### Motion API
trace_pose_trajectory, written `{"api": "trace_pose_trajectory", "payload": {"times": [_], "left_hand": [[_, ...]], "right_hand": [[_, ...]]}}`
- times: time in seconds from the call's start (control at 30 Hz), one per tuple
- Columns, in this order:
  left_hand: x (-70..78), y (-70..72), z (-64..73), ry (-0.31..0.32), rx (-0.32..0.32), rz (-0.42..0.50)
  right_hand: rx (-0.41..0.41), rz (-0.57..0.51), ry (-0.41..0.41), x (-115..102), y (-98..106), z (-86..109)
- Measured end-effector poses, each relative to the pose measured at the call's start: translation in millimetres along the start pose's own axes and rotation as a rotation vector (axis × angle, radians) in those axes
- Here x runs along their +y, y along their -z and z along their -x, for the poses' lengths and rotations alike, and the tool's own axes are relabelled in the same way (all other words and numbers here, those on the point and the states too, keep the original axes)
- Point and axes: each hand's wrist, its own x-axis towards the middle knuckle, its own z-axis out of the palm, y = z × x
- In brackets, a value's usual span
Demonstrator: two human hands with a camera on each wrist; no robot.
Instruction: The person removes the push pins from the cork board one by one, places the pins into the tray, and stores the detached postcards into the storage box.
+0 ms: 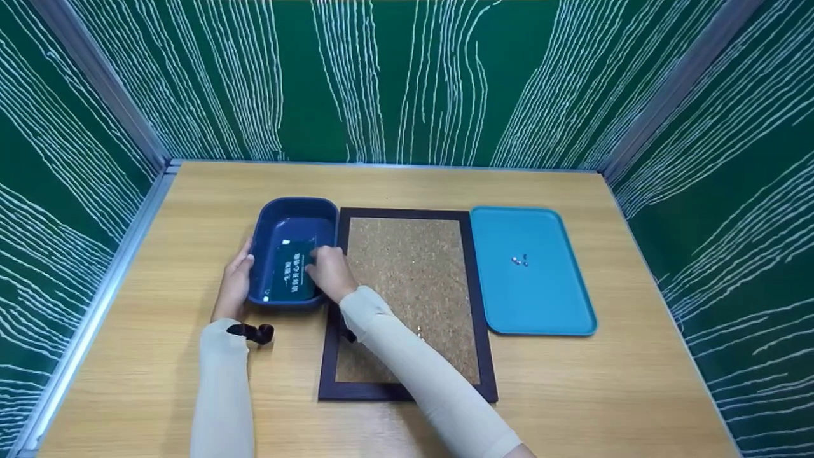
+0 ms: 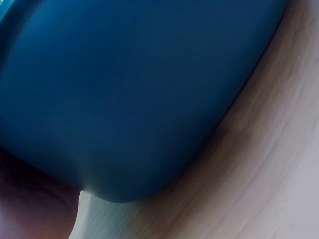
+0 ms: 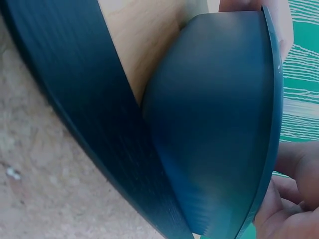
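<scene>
My left hand point(image 1: 236, 277) lies along the left outer wall of a deep navy-blue plastic basin point(image 1: 257, 289), thumb near the rim. Its wall point(image 2: 139, 94) fills much of the left wrist view, with part of that hand point(image 2: 35, 211) at the lower left corner. Inside the basin lies a dark green card point(image 1: 294, 273) printed with white characters. My right hand point(image 1: 331, 273) reaches over the basin's right rim and pinches the card's right edge with curled fingers. In the right wrist view these fingers point(image 3: 294, 191) show beyond the rim; the card is hidden there.
Right of the basin lies a dark-framed cork board point(image 1: 407, 254), under my right forearm, with a few tiny bright bits point(image 1: 420, 333) on it. Beyond it is a light-blue tray point(image 1: 528, 305) holding several small pieces point(image 1: 519, 260). Green, white-streaked walls point(image 1: 439, 83) surround the table.
</scene>
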Motion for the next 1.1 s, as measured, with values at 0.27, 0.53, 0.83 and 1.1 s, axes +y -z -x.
{"api": "trace_pose_trajectory", "payload": {"times": [0.27, 0.53, 0.83, 1.1], "left_hand": [[1.3, -0.1, -0.6, -0.026, 0.012, -0.012], [-12.9, 8.1, -19.2, -0.065, 0.018, -0.089], [-17.1, 14.2, -25.7, -0.167, 0.061, -0.471], [-9.8, 11.9, -20.8, -0.205, 0.141, -0.826]], "right_hand": [[-0.030, -0.129, -0.034, 1.1, 1.0, -0.2], [-0.032, -0.519, -0.144, 7.3, -1.0, -5.4], [-0.069, -1.125, -0.324, 21.8, 3.7, -14.3], [-0.056, -1.203, -0.369, 33.3, 27.8, -20.1]]}}
